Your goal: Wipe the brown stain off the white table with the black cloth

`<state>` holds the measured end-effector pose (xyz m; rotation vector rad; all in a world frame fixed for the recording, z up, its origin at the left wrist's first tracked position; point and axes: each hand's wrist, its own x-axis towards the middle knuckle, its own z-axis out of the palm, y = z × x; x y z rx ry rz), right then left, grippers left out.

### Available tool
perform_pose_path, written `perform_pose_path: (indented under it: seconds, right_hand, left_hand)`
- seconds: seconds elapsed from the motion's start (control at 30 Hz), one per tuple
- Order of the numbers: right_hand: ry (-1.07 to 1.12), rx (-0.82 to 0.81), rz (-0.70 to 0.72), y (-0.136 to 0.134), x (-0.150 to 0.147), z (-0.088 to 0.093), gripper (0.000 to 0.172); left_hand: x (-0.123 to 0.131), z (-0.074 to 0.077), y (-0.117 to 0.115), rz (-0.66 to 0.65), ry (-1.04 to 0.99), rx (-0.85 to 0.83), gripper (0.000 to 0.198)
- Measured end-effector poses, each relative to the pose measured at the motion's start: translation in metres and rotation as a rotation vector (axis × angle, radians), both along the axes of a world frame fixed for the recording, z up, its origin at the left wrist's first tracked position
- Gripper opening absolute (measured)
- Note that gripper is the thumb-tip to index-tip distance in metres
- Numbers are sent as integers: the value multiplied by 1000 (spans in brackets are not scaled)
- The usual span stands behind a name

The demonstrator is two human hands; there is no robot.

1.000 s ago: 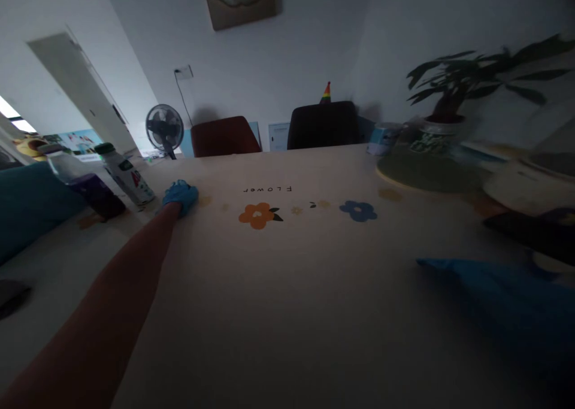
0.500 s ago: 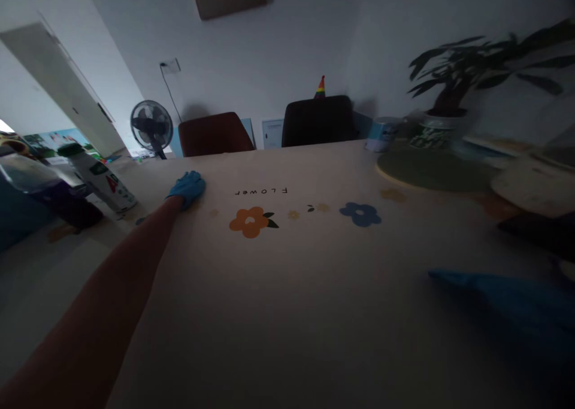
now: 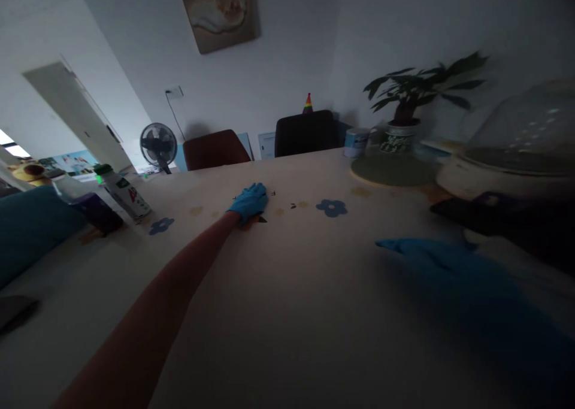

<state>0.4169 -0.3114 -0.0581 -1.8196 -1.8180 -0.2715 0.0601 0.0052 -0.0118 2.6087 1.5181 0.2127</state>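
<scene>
My left hand (image 3: 249,202), in a blue glove, rests palm down on the pale tabletop (image 3: 287,289). Its fingers lie flat and forward, partly over a printed orange flower (image 3: 250,223) and the lettering beside it. I see nothing held in it. At the right, my right hand (image 3: 453,277) wears a blue glove too and appears dark and blurred. One finger stretches left above the table, and no object shows in that hand. The nearest thing beyond it is a dark object (image 3: 498,223) in front of a dome-covered container (image 3: 485,178).
Left stand a green-capped white bottle (image 3: 126,194) and a purple-filled container (image 3: 96,211). Back right hold a round green mat (image 3: 395,170), a can (image 3: 356,142) and a potted plant (image 3: 401,136). Two chairs (image 3: 215,150) (image 3: 305,135) line the far edge.
My left hand has slid right across the tabletop, from left of the lettering onto the orange flower. The view has shifted, and my right hand shows farther left and higher.
</scene>
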Motion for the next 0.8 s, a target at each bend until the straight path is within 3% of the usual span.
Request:
perform_pose_path:
  seconds: [0.13,0.4,0.6,0.8]
  right_hand:
    - [60,-4,18,5,-6,17,52]
    - [-68,107,141,13,11,16,56]
    - [-186,74,203,6,13,32,54]
    - [-257,146,194,12,13,31,47]
  left_hand:
    - [48,-4,-24,-99,-7,-8,53]
    - [124,-9,-73,-293,27,-41,65]
    - [154,-2,-119,-348,56,-65,71]
    - [164,2,-168,-400,37,-46,72]
